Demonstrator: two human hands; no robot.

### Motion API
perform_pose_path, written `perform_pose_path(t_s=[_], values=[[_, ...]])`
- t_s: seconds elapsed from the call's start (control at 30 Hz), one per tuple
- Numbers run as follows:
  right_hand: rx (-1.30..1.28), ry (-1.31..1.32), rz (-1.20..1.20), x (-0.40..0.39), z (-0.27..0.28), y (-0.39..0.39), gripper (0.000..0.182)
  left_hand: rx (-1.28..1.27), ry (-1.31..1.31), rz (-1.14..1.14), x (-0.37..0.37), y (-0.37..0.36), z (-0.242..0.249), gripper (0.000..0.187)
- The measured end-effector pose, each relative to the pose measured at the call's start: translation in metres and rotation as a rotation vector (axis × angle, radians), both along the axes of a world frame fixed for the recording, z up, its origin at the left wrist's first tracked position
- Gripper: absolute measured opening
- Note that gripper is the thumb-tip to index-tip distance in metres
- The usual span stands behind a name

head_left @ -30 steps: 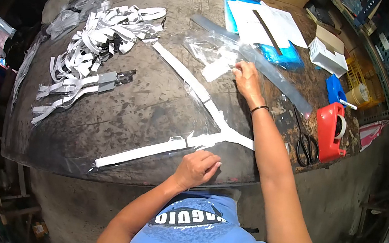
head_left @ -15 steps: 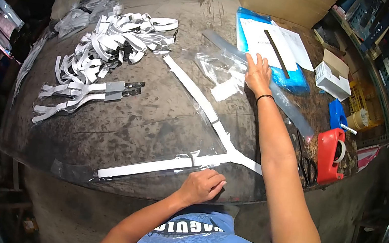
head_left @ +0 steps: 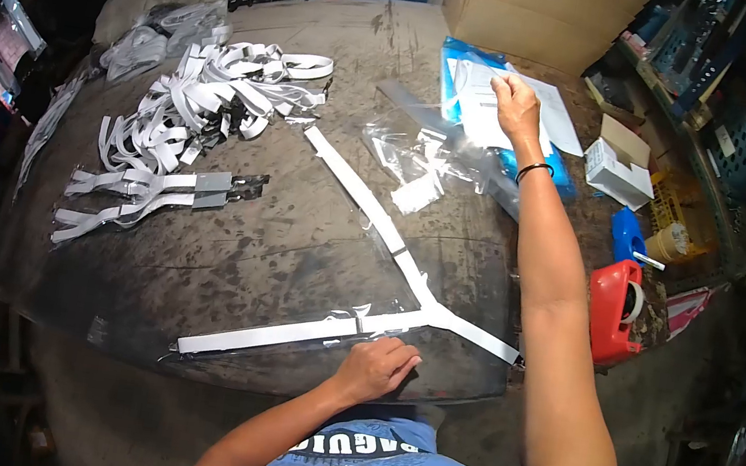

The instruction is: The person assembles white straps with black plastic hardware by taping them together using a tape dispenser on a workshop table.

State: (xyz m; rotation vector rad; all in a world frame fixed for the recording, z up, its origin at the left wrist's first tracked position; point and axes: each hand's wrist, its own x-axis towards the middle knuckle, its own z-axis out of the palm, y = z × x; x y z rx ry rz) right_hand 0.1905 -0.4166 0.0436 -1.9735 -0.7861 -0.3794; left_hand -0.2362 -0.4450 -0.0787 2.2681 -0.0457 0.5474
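My right hand [head_left: 515, 110] is raised over the white papers [head_left: 553, 115] at the back right, its fingers pinched on a thin clear plastic sheet [head_left: 473, 79]. Beneath the papers lies a blue plastic packet [head_left: 456, 53]. My left hand [head_left: 379, 369] rests at the table's front edge with curled fingers, nothing visible in it, just below a Y-shaped white strap [head_left: 281, 328]. The strap lies spread out, with clear plastic near its sliders. Crumpled clear plastic with a white piece [head_left: 417, 193] lies between the strap and the papers.
White straps [head_left: 211, 93] are heaped at the left of the table [head_left: 332, 246], beside strap bundles with grey ends [head_left: 212, 190]. On the right stand an open white box [head_left: 618, 171], a blue object [head_left: 627, 234] and a red tape dispenser [head_left: 610, 312]. A cardboard box [head_left: 540, 17] is behind.
My right hand has gone from open fingers on the papers to a pinch on clear plastic, and has moved up and slightly right. My left hand stays curled near the strap. The view has shifted slightly.
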Motion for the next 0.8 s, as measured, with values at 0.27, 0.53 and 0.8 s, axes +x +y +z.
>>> perform_pose_path(t_s=[0.27,0.53,0.8], values=[[-0.013,-0.115,-0.083,0.01,0.077,-0.049,0.029,-0.037,-0.037,-0.014,-0.003,0.001,-0.003,0.024],[-0.112,-0.169,-0.372,0.043,0.088,-0.093,0.029,-0.003,-0.044,0.012,-0.007,-0.002,-0.002,0.022],[-0.131,-0.487,-0.615,0.054,0.028,-0.207,0.028,-0.02,0.039,0.011,-0.004,0.0,-0.001,0.017]])
